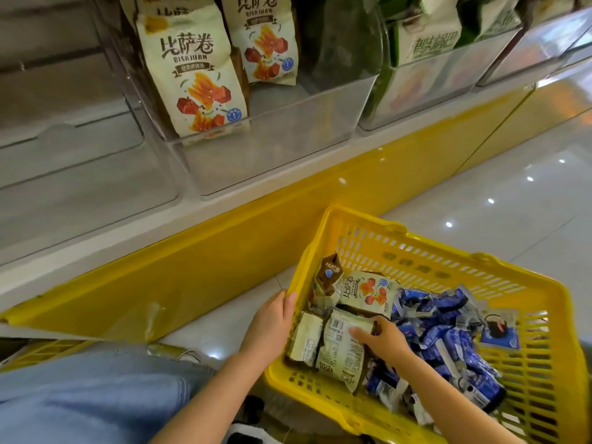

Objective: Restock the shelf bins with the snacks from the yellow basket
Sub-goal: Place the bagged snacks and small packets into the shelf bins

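The yellow basket [426, 251] sits on the floor at lower right. Its left part holds several cream snack bags [368, 291] and its right part a heap of blue packets [448, 334]. My left hand [272, 318] grips the basket's left rim, thumb over the edge. My right hand [381, 339] reaches into the basket, fingers curled onto a cream bag [339, 350] lying back side up. Above, a clear shelf bin [288, 129] holds two upright bags of the same cream snack [198, 75].
A second clear bin [426, 81] to the right holds green-and-white bags. More clear bins [80, 161] stand at the left. A yellow shelf base [192, 277] runs under the bins. Glossy floor tiles [512, 203] lie at right. My blue-jeaned knee [89, 402] is lower left.
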`<state>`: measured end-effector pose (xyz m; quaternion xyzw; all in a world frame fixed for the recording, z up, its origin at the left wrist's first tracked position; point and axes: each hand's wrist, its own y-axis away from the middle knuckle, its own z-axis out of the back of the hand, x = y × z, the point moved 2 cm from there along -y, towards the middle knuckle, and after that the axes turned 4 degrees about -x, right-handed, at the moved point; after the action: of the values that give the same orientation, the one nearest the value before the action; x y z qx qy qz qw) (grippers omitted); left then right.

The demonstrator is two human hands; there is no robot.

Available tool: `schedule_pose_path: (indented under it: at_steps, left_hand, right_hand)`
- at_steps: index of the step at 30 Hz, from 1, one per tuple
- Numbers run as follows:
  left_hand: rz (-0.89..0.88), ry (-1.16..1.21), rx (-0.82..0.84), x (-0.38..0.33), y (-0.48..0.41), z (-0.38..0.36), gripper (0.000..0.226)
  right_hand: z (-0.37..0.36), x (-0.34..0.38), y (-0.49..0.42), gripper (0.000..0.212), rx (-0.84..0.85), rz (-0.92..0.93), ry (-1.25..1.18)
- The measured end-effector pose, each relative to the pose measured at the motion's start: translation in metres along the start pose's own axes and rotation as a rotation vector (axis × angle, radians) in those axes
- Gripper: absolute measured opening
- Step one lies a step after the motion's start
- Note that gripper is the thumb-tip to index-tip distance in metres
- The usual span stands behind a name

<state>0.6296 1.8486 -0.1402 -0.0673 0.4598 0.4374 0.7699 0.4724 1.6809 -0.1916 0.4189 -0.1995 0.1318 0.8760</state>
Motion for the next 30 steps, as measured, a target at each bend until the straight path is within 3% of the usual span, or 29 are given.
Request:
schedule_pose_path:
  at_steps: [6, 9, 11, 14, 17, 22, 26, 30]
  left_hand:
    - [0.009, -0.022, -0.007, -0.006, 0.002, 0.004, 0.034]
    - [-0.114, -0.216, -0.232, -0.019, 0.007, 0.012, 0.017]
    - [-0.23, -0.275, -0.304, -0.031, 0.012, 0.014, 0.019]
    - [-0.216, -0.04, -0.041, -0.05, 0.022, -0.001, 0.043]
    - [-0.175, 0.121, 0.176, -0.061, 0.03, -0.015, 0.077]
    - [-0.205, 0.321, 0.055, -0.062, 0.03, 0.002, 0.081]
    - [-0.173, 0.452, -0.108, -0.06, 0.02, 0.029, 0.054]
    - [-0.06, 0.717, -0.162, -0.054, 0.009, 0.054, 0.042]
  right_hand:
    - [0.006, 0.009, 0.016, 0.061, -0.008, 0.096, 0.073]
    - [0.022, 0.028, 0.033, 0.051, -0.112, 0.213, 0.205]
    - [0.038, 0.044, 0.046, 0.046, -0.211, 0.289, 0.208]
    - [0.057, 0.072, 0.062, 0.035, -0.275, 0.352, 0.084]
    - [0.065, 0.102, 0.076, 0.03, -0.194, 0.357, -0.023]
    - [0.064, 0.141, 0.095, 0.036, -0.109, 0.469, -0.012]
    - [0.066, 0.157, 0.099, 0.028, 0.07, 0.604, -0.203]
    - [0.069, 0.145, 0.065, 0.012, -0.211, 0.609, -0.379]
